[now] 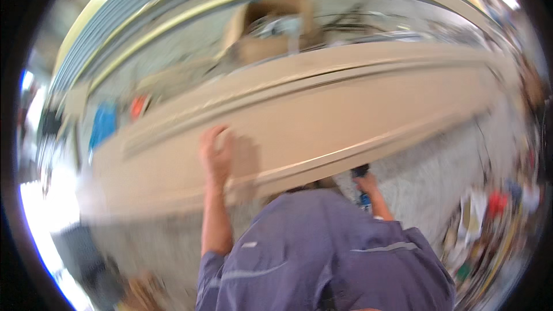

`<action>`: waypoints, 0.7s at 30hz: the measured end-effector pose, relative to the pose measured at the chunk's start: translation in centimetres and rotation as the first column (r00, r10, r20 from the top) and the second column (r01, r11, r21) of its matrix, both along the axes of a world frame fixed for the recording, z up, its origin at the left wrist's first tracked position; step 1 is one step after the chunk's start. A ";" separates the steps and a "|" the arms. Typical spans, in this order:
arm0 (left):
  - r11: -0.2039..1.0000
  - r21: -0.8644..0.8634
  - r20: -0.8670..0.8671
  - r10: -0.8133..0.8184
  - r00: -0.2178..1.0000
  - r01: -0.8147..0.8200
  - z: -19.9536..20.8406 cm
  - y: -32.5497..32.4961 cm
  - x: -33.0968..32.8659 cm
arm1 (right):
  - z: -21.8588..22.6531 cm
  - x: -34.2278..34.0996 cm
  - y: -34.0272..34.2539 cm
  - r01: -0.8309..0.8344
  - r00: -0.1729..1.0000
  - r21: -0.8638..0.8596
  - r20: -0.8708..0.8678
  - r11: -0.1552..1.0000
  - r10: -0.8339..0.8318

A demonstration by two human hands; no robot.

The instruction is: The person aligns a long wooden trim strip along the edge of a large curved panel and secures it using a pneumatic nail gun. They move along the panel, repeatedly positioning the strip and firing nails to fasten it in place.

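Observation:
A long tan panel (322,121), with a raised strip along its far side and another along its near edge, stretches across in front of me. Over the panel's left half is my left hand (216,155), fingers loosely bent, thumb apart and nothing in its grasp. Its shadow falls on the panel just to the right. Beyond the near edge, low by my right side, my right hand (367,183) is closed round a black-and-blue hand tool (361,170). My body and the blur hide the tool's exact kind.
A cardboard box (268,49) with pale stuff inside stands behind the panel. Grey corrugated sheeting (138,8) rises at the far left. Blue (103,124) and orange (138,106) items lie past the panel's left end. Mixed clutter (484,230) covers the floor at right.

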State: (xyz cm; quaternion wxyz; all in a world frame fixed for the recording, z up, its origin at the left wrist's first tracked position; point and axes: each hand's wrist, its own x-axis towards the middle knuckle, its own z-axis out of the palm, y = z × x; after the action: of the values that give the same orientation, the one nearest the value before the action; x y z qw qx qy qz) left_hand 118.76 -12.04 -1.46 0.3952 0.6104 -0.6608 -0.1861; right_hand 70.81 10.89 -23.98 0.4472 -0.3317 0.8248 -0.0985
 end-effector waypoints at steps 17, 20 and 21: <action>0.940 0.008 0.527 -0.295 0.797 0.342 -4.3 -8.3 2.6 | -1.3 20.6 32.0 0.687 0.714 0.297 -0.108 0.663 -0.691; 0.959 0.025 0.573 -0.244 0.782 0.281 -5.1 -8.1 2.5 | -4.6 22.1 35.0 0.752 0.660 0.269 -0.296 0.602 -0.691; 0.959 0.047 0.587 -0.254 0.769 0.281 -4.9 -8.1 1.9 | -5.8 21.6 35.6 0.696 0.715 0.360 -0.260 0.622 -0.649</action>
State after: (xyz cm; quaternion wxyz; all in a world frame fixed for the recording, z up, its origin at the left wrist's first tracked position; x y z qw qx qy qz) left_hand 120.61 -20.15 -6.32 0.1541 0.5288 -0.8342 -0.0282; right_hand 92.36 46.51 -29.82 0.3960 0.1046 0.9106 -0.0553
